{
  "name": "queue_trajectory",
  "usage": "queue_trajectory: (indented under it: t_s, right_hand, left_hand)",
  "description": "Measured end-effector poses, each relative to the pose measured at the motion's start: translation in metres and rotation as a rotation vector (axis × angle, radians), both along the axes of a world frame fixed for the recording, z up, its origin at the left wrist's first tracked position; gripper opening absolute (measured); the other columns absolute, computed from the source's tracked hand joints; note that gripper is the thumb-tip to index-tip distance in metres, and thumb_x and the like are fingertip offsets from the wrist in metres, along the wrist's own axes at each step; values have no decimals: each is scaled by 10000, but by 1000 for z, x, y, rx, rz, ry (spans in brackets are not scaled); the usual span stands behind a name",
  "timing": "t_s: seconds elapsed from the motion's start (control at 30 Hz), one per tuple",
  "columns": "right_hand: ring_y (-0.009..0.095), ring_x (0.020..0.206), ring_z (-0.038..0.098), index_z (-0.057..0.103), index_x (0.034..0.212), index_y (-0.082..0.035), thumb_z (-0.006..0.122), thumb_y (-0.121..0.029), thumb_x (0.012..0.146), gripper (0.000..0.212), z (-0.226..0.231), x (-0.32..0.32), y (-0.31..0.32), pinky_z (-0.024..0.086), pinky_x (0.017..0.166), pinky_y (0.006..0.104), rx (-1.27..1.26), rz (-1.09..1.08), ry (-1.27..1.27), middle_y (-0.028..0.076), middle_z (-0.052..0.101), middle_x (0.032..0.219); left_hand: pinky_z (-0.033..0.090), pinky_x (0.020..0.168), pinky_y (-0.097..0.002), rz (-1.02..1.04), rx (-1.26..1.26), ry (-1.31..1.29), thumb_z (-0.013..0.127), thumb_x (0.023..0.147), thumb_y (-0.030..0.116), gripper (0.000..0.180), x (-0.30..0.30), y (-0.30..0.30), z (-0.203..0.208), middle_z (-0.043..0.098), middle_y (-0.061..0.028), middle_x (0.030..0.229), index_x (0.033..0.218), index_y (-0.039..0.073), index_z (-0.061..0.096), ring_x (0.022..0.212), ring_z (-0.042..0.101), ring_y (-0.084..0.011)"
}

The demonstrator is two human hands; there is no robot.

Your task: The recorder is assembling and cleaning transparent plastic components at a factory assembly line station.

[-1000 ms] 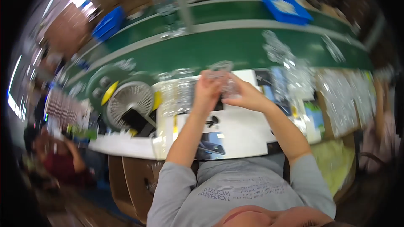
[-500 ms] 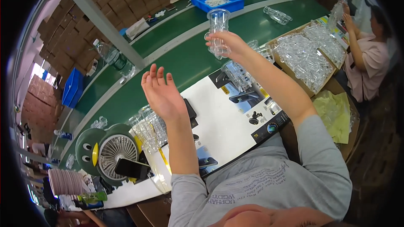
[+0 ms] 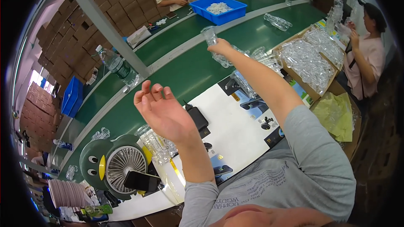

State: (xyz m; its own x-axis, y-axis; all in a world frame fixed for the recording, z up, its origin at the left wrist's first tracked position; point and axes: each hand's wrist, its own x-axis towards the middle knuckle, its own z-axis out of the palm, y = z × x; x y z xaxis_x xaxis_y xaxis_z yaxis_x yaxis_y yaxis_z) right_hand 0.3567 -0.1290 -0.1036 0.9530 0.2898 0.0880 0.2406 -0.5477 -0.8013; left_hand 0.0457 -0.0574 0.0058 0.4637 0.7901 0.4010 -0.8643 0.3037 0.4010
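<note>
My right hand [image 3: 219, 48], its arm reaching far over the green belt, is closed on a clear plastic cup-shaped piece [image 3: 209, 36] with a flared rim. The piece tilts to the left; its lower part is hidden by my fingers. More clear plastic pieces [image 3: 225, 60] lie on the belt just below that hand. Palm up over the white board [image 3: 227, 130], my left hand [image 3: 162, 111] is open and holds nothing, fingers loosely curled. Clear ribbed plastic pieces [image 3: 156, 145] lie beside its wrist, and a black box-shaped device [image 3: 197, 117] sits to its right.
A penguin-shaped fan [image 3: 126, 164] with a phone [image 3: 141, 180] in front stands left. A large water bottle [image 3: 118, 65] is by the metal post [image 3: 105, 21]. Boxes of clear parts [image 3: 305, 56] stand right, near a seated person. Another person works beyond the blue bin [image 3: 219, 8].
The clear piece in my right hand has gone from upright to tilted left. My left hand has come slightly nearer, its fingers more curled. The view has shifted a little.
</note>
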Motion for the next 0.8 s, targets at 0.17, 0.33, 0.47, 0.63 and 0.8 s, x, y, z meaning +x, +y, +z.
queue_trajectory:
  t_s: [0.17, 0.33, 0.47, 0.63, 0.8]
  right_hand:
    - [217, 711, 629, 639, 915, -45, 686, -371, 601, 455, -25, 11, 7, 492, 668, 335, 212, -242, -109, 104, 659, 832]
    - [220, 728, 631, 640, 940, -23, 688, -375, 647, 460, -52, 32, 18, 482, 693, 340, 530, -139, 102, 114, 661, 829]
    - [188, 696, 614, 646, 897, -49, 672, -339, 710, 346, -60, 15, 38, 470, 655, 328, 468, -70, 95, 80, 652, 774]
    - [223, 811, 618, 536, 1027, -22, 641, -259, 770, 364, -53, 38, 22, 492, 711, 321, 1051, -53, 412, 158, 623, 951]
    - [219, 1003, 564, 460, 1147, -15, 600, -218, 818, 410, 9, -58, 13, 461, 880, 341, 1360, 196, 717, 190, 503, 1209]
  left_hand:
    - [385, 678, -278, -90, 31, -75, 457, 879, 142, 119, 8, 4, -2, 537, -71, 993, 978, 77, 465, 775, 486, -135]
    - [394, 643, -265, -145, 18, -102, 456, 880, 121, 87, 7, 13, -3, 540, -76, 947, 953, 77, 472, 747, 490, -134]
    - [407, 631, -256, -130, 50, -72, 484, 886, 144, 88, 1, 19, -6, 548, -63, 899, 949, 83, 488, 723, 501, -129]
    - [402, 626, -245, -182, 49, -50, 434, 910, 146, 81, 13, 8, -5, 528, -57, 884, 958, 81, 444, 709, 493, -109]
    - [396, 685, -252, -112, 92, -24, 405, 901, 120, 85, 6, 20, -15, 517, -49, 899, 969, 83, 439, 743, 490, -106]
